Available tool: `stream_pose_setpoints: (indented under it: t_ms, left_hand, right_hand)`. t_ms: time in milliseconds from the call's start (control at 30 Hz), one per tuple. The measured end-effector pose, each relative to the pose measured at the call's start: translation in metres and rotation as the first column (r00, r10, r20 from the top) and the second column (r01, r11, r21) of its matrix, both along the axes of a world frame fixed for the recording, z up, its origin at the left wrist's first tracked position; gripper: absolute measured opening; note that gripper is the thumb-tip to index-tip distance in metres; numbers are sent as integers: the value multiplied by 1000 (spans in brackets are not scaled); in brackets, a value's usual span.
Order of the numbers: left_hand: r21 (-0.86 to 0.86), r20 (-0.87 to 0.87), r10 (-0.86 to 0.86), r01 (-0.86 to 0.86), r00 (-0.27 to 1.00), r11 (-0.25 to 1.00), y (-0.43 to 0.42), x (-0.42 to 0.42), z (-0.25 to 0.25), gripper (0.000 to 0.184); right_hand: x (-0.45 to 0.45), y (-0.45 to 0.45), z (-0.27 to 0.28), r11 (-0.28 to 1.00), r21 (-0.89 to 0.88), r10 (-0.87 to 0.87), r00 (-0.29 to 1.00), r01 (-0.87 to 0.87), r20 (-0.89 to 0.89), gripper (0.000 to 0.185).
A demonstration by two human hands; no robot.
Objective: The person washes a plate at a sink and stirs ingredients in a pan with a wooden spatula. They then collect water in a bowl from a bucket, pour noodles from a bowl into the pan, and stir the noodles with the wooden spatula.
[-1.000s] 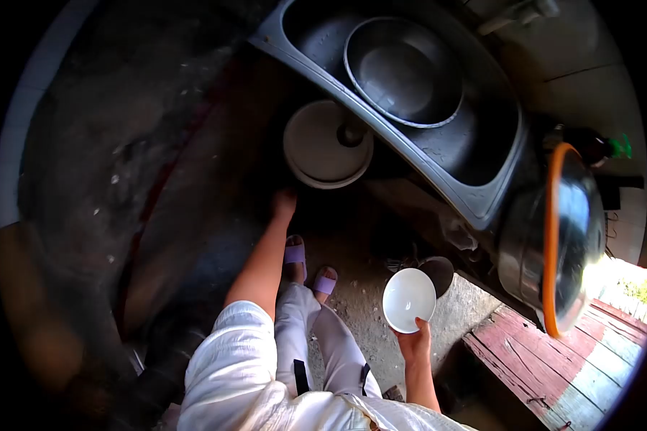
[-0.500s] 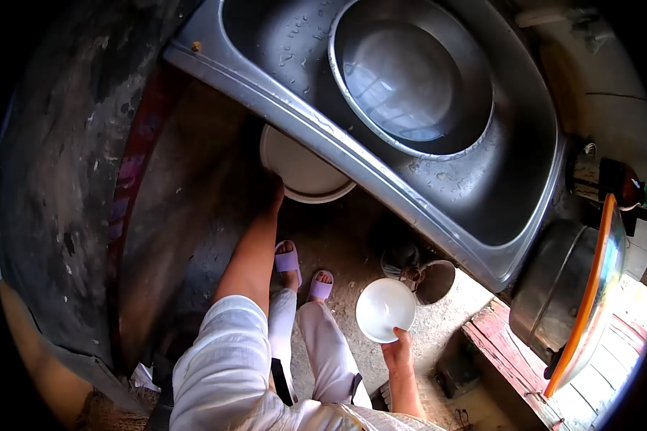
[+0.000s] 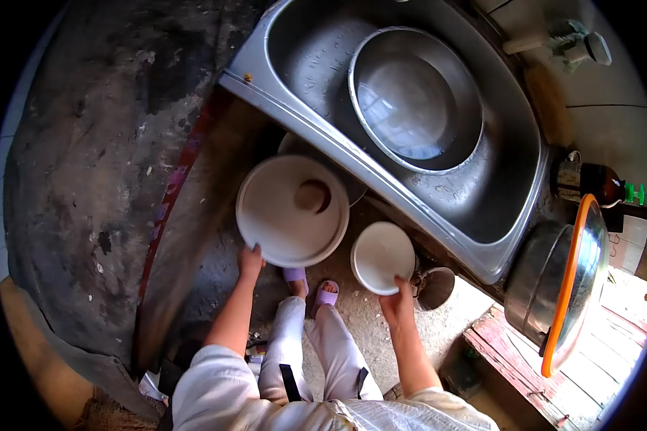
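Observation:
My left hand [image 3: 251, 262] grips the near rim of a wide, round, off-white lid [image 3: 277, 212] with a raised edge, held just in front of the sink's underside. A small brownish round patch or piece shows on the lid; I cannot tell which. In my right hand [image 3: 397, 298] is a white bowl [image 3: 382, 253], pinched at its near rim with the inside facing up. Behind the lid, part of a round container [image 3: 356, 188] shows under the sink, mostly hidden.
Above is a steel sink [image 3: 305, 118] holding a metal basin [image 3: 417, 108] with water in it. A pot [image 3: 535, 287] and an orange-rimmed lid [image 3: 571, 287] stand at the right, near a brown bottle [image 3: 600, 183]. A dark pail [image 3: 435, 289] sits on the floor below.
The off-white lid has come out from under the sink toward me in my left hand, uncovering part of the container behind. My right hand has raised the bowl slightly.

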State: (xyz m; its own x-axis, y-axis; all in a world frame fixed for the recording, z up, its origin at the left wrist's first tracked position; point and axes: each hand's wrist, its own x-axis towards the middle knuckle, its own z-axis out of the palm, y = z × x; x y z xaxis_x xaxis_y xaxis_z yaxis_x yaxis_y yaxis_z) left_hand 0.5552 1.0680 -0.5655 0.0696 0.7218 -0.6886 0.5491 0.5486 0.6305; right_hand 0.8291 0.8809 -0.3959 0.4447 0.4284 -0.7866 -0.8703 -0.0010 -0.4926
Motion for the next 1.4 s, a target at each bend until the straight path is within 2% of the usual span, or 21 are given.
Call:
stream_pose_setpoints:
  t_ms: [33,100,133,200,233,267,333,400,467,533,567,600,700,833,1067,1233,1333,1367,1400]
  left_hand:
    - [15,-70,21,-20,997,1000,-16,-15,9,19]
    - [21,-134,40,-37,990,999,-43,-45,10,19]
    - [21,-128,57,-55,990,998,-59,-62,2,20]
    - [1,-143,72,-72,987,997,-79,-84,-4,21]
    - [-18,-162,69,-73,984,997,-84,-88,1,21]
    - [-20,-148,86,-90,985,996,-89,-93,-1,21]
    - [-2,-132,103,-104,986,995,-93,-99,-8,20]
    - [41,-109,112,-108,988,993,-87,-97,-6,20]
    - [68,-57,158,-154,986,986,-87,-102,-31,20]
    - [78,-51,156,-151,987,985,-79,-101,-38,20]
    - [64,-52,140,-137,989,989,-77,-103,-43,20]
    - [107,-112,85,-73,990,992,-75,-106,-50,20]
    - [116,-47,111,-105,993,988,-71,-106,-64,20]
    - [89,-90,29,-21,996,996,-61,-106,-65,19]
    - [86,-21,106,-104,994,991,-63,-104,-77,21]
    - [63,-7,190,-189,982,980,-64,-101,-69,21]
    - [72,19,226,-226,974,971,-63,-95,-55,21]
    - [74,39,248,-250,968,965,-63,-95,-47,21]
    - [65,67,242,-246,968,967,-63,-94,-40,21]
  right_hand:
    - [5,13,-16,998,-8,56,998,-56,3,44]
    - [13,61,-36,969,-13,246,959,-247,143,40]
    - [19,73,-67,952,25,293,932,-305,214,46]
    - [34,93,-132,920,173,330,933,-352,147,52]
    - [41,107,-158,903,283,336,942,-324,5,50]
    - [47,126,-188,898,293,341,940,-329,12,50]
    - [53,163,-243,909,83,402,912,-408,81,42]
    - [56,180,-277,897,66,427,896,-437,120,38]
    - [64,197,-316,882,53,454,876,-468,164,35]
    - [74,206,-365,803,6,584,788,-597,196,31]
    - [77,212,-394,798,19,588,784,-603,202,31]
    - [76,219,-401,794,0,595,777,-608,206,31]
    - [75,239,-416,794,-69,604,771,-604,203,33]
    - [75,263,-426,797,-156,604,776,-584,183,37]
    - [67,276,-440,798,-289,575,811,-529,104,44]
    - [58,260,-404,803,-375,507,862,-463,22,50]
    - [53,248,-360,882,-293,408,909,-369,83,51]
    - [50,246,-341,913,-231,370,921,-337,118,50]
    - [56,240,-347,919,-71,394,907,-388,148,50]
